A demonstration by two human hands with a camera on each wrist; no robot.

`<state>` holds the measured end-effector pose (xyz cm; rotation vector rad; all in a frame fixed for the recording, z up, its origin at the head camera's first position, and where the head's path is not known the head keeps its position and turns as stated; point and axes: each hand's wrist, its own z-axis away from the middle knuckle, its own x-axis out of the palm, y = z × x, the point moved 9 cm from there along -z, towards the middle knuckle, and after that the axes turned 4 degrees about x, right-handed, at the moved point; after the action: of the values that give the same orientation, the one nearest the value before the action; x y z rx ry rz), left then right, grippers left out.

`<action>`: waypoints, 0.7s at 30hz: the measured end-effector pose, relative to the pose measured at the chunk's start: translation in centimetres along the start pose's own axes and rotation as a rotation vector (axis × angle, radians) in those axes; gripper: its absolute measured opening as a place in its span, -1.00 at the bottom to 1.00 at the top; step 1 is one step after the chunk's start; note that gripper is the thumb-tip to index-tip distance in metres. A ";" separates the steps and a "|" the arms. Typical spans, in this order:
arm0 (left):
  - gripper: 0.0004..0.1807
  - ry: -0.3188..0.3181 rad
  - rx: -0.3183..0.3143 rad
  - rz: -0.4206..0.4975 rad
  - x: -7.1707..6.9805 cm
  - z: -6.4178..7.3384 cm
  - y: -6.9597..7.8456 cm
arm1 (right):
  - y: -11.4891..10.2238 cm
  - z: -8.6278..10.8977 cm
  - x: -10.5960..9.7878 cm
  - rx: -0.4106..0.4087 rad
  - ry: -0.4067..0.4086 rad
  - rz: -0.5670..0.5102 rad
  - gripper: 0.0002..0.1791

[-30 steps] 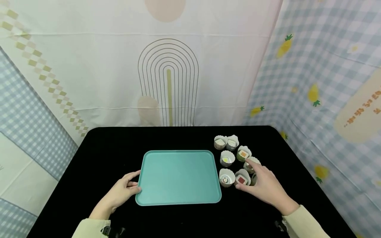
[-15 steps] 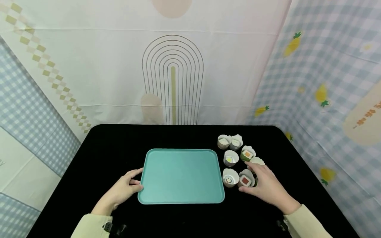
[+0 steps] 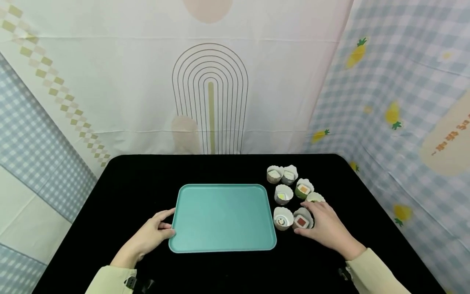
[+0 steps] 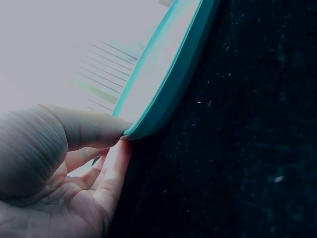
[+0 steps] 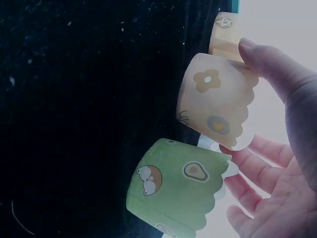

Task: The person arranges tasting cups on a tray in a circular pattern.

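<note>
A flat turquoise tray lies on the black table. My left hand holds its left edge; in the left wrist view the thumb is on the rim, with a finger against the edge below. To the right of the tray, my right hand grips a beige paper baking cup by its rim, thumb on one side and fingers on the other. Inside that cup sits a white piece with a red square. A green paper cup stands beside it, under the hand.
Several more paper cups with small pieces in them stand nearby, including a white cup by the tray's right edge, one with a yellow piece and a green-sided one. Patterned cloth hangs behind the table.
My right thumb and fingers have drawn in slightly around the cup with the red-square piece. The left hand stays at the tray's edge; the head view has shifted a little.
</note>
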<state>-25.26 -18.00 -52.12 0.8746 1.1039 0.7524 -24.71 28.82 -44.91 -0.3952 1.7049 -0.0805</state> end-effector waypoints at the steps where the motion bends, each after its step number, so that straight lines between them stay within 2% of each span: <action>1: -0.25 -0.002 0.000 -0.001 0.0 0.0 0.0 | 0.0 0.0 0.0 -0.007 0.007 0.007 -0.12; 6: -0.25 0.004 -0.002 -0.006 -0.1 -0.1 0.0 | -0.3 0.1 0.2 -0.050 0.036 0.039 -0.14; 14: -0.25 0.001 -0.005 0.002 0.2 -0.1 -0.2 | 0.1 0.3 0.3 0.007 0.064 0.073 -0.09; 21: -0.25 0.001 0.001 0.003 0.2 0.0 -0.1 | -0.1 0.5 0.7 -0.002 0.083 0.100 -0.21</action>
<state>-25.20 -17.83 -52.32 0.8767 1.1042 0.7556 -24.25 28.63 -45.66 -0.3107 1.8043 -0.0224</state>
